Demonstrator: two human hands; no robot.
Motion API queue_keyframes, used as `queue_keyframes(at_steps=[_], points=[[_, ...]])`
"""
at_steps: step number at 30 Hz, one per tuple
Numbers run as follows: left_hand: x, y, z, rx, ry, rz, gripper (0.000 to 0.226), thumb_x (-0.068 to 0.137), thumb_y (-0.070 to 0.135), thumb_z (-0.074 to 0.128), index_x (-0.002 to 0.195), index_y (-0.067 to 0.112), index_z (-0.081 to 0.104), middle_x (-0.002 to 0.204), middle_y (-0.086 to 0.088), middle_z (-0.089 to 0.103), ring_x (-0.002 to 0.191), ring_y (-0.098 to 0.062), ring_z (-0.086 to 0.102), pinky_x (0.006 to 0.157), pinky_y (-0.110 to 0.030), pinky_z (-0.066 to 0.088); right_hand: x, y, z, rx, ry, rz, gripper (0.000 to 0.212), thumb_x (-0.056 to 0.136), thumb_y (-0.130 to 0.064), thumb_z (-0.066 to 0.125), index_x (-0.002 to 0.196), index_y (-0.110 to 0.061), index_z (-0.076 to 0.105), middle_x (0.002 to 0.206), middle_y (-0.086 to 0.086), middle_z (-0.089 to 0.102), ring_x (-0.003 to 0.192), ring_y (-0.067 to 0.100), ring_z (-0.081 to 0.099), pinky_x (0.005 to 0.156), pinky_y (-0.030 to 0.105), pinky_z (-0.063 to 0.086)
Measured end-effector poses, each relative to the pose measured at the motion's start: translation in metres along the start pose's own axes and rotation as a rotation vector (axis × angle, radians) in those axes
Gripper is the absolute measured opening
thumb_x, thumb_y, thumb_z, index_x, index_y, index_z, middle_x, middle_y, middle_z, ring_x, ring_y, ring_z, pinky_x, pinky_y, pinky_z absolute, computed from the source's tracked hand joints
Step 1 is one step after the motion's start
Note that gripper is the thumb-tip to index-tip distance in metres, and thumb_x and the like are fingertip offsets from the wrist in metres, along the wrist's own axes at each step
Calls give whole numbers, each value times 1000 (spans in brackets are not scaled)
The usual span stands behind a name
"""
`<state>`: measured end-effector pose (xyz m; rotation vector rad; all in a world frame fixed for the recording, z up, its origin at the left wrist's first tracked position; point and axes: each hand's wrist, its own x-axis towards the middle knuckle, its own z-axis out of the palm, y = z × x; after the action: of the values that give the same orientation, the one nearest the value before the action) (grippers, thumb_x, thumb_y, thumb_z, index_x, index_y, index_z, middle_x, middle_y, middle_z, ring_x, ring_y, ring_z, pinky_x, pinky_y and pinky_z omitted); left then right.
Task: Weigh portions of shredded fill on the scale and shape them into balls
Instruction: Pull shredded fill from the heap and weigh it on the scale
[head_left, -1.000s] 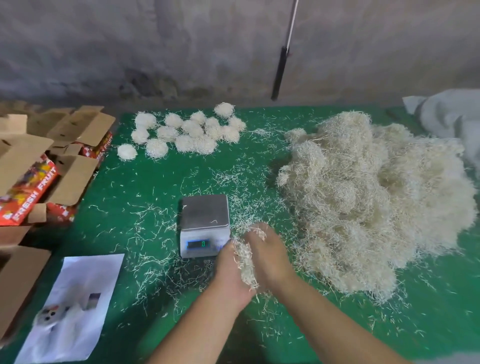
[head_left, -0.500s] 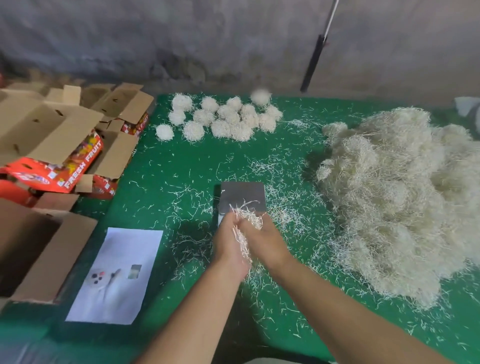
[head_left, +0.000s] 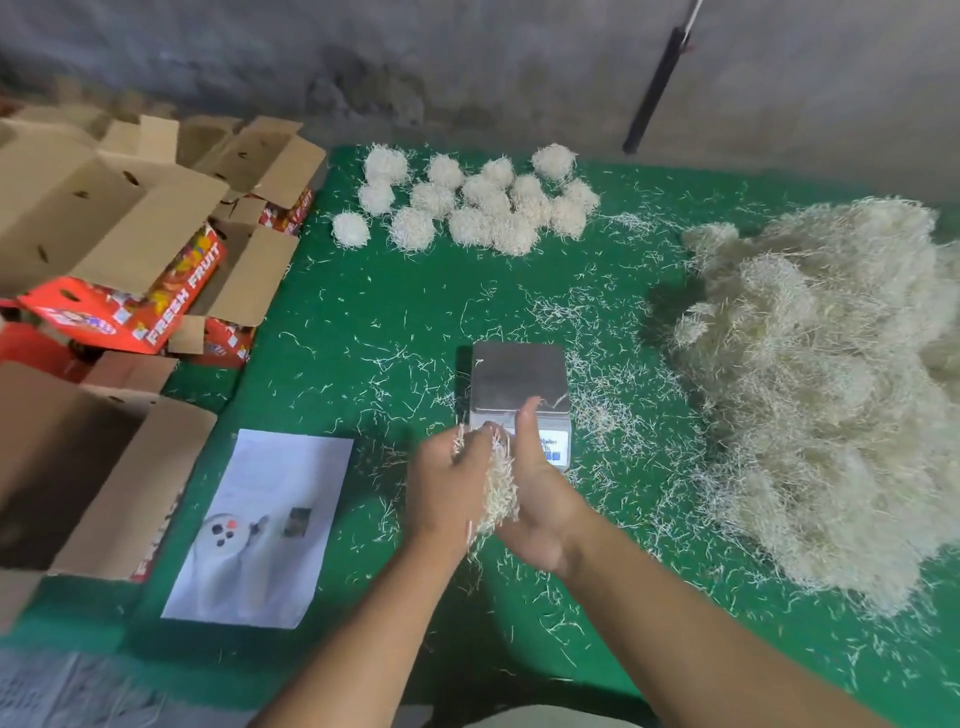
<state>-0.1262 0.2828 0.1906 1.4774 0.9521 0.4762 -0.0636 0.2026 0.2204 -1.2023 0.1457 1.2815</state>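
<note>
shredded fill portion (head_left: 500, 486) sits pressed between both palms, just in front of the scale (head_left: 519, 395), strands sticking out top & bottom. left hand (head_left: 449, 486) cups it from the left w/ fingers curled round the clump; right hand (head_left: 540, 499) presses from the right, palm in, thumb pointing up over the scale's front edge. both forearms come in from the bottom, meeting at the clump above the tabletop (head_left: 363, 332).

vs 0.5 s ago: hands are a bit nearer the person, so more of the steel scale pan shows, and it's bare; the right thumb now stands straight up. clump looks more compact, less fanned out on top. view has swung a little left too.

scale display is partly hidden by the right hand, reading not legible. finished balls (head_left: 467, 202) are clustered at the far side of the tabletop, well apart from the hands. big loose fill pile (head_left: 831, 384) fills the right side. stray strands all over the green surface. printed sheet (head_left: 265, 525) lies left of the hands; open cardboard boxes (head_left: 104, 218) stack at the left edge.
</note>
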Motion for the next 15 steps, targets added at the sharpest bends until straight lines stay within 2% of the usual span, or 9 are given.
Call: queue_keyframes(at_steps=[1,2,4,7,10,12,14,15], points=[[1,0,2,49,-27,47,39,83,60,52,84,26,72,75,14,70,64,-6,62,59,-26,44,3,-2,2,31,-32,1,111,73,-93,33,146,-13,58,125,10,76,119,21,73,86,32,62],[4,1,3,126,-37,110,45,86,60,46,94,25,72,95,12,72,83,-5,66,70,-27,48,5,-4,4,37,-50,-2,114,74,-95,31,147,-12,59,130,12,74,123,22,71,93,34,60],[17,3,5,384,-16,262,42,88,57,35,99,27,62,120,8,59,109,-13,54,88,-33,42,9,-8,5,16,-45,-30,109,77,-96,29,148,-18,59,137,7,71,129,19,67,108,39,52],[33,15,12,527,17,295,38,90,59,32,109,33,51,137,2,46,122,-21,44,100,-43,38,14,-17,8,15,33,-79,95,84,-92,40,144,-23,64,139,4,70,134,22,63,123,49,39],[36,21,22,415,41,293,40,95,63,35,115,32,50,131,7,47,114,-17,49,92,-41,43,13,-28,11,20,125,-144,83,86,-85,54,138,-21,68,133,4,74,128,24,67,118,51,44],[35,27,26,289,-14,196,47,95,74,31,115,36,51,127,9,54,103,-11,59,81,-36,46,12,-35,14,-3,213,-175,73,86,-81,63,127,-21,75,125,2,77,120,24,71,110,51,52],[30,34,25,221,-100,102,59,91,83,26,118,40,55,116,20,64,93,3,62,79,-34,49,14,-42,10,8,292,-192,52,91,-68,69,116,-24,80,115,-1,79,110,19,71,105,47,53],[26,37,22,185,-119,74,57,90,85,25,112,43,58,104,29,65,85,11,61,76,-31,47,15,-47,6,28,312,-199,41,94,-59,69,114,-24,79,111,1,78,106,21,70,104,46,51]])
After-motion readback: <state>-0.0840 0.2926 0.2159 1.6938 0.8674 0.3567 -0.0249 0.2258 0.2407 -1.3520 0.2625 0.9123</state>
